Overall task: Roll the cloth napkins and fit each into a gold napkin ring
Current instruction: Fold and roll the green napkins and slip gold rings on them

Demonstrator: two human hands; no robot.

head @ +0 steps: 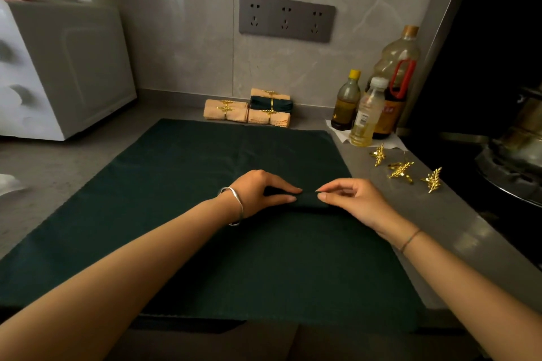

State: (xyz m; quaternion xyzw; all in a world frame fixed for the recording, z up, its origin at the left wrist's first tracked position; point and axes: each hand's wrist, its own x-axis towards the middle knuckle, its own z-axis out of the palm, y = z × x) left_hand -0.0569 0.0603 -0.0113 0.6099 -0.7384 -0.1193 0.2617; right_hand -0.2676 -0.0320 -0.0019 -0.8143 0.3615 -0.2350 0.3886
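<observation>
A dark green napkin roll (308, 201) lies across a larger dark green cloth (181, 184) spread on the grey counter. My left hand (261, 192) pinches the roll's left part between thumb and fingers. My right hand (352, 199) pinches its right part, fingertips almost meeting the left hand's. Three loose gold leaf-shaped napkin rings (400, 170) lie on the counter to the right of the cloth. Against the back wall sit several finished rolls in gold rings: peach ones (225, 110) and a dark green one (271, 104).
A white appliance (58, 67) stands at the back left. Three oil and sauce bottles (366, 114) stand at the back right on white paper. A dark stove with a pot (516, 138) fills the right side. A grey socket strip (286, 18) is on the wall.
</observation>
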